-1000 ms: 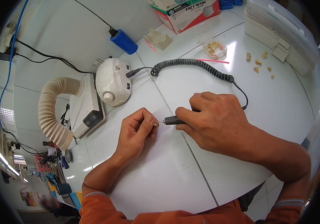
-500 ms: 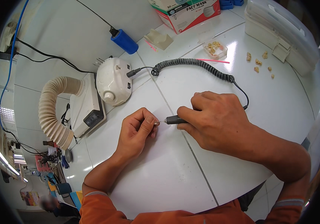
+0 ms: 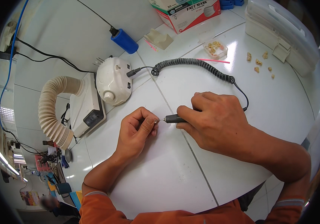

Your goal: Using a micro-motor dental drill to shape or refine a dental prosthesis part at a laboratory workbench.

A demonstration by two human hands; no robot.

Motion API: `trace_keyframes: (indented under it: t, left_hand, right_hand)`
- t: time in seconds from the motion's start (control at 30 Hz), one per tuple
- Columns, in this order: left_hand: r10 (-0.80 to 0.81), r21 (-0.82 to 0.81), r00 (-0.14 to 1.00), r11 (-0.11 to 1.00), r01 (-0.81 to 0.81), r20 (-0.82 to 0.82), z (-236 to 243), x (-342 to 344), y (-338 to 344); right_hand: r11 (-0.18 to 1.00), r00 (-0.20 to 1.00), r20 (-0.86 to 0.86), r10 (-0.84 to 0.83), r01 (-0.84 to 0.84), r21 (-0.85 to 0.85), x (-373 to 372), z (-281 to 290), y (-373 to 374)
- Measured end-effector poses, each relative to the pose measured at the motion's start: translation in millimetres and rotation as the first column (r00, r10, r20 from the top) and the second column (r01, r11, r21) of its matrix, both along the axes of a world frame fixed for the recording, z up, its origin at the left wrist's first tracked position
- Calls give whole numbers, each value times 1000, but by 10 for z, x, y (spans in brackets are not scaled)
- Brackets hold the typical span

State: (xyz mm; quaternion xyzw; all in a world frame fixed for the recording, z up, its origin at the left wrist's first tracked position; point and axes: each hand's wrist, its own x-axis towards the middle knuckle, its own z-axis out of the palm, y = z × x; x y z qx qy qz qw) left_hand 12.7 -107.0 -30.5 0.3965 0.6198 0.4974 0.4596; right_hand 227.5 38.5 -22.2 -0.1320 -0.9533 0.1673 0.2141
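My right hand (image 3: 220,121) grips a dark grey rotary handpiece (image 3: 173,118) like a pen, with its tip pointing left. From its nose a thin metal bur (image 3: 161,120) reaches to the fingertips of my left hand (image 3: 134,130). There my left thumb and forefinger pinch a tiny piece, mostly hidden by the fingers and too small to name. Both hands are just above the white table. A coiled black cord (image 3: 193,62) runs from the handpiece's rear to a white control box (image 3: 112,84) with a knob.
Left of the box stands a dust extractor (image 3: 87,108) with a ribbed beige hose (image 3: 49,108). Beyond my right hand are a small clear box (image 3: 215,49) of yellowish tooth-like pieces, several loose pieces (image 3: 258,62), a pink stick (image 3: 214,61) and a lidded plastic case (image 3: 279,41). Mask boxes (image 3: 190,16) stand at the back.
Both hands keep nearly the same place and grip. The handpiece has shifted very slightly to the left.
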Motion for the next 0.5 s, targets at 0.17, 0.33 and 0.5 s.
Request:
trace_keyframes:
  t: [0.17,0.33,0.5]
  left_hand:
    - [7,13,1000,1000,-6,-24,-30,5,-2]
    - [17,-19,1000,1000,-17,-12,17,15,-12]
    - [20,9,1000,1000,-20,-4,-16,17,-3]
  right_hand:
    - [1000,1000,17,-4,4,-22,11,30,4]
    - [1000,999,36,-1,2,-18,12,34,7]
    - [1000,1000,7,-7,7,-9,3,2,-5]
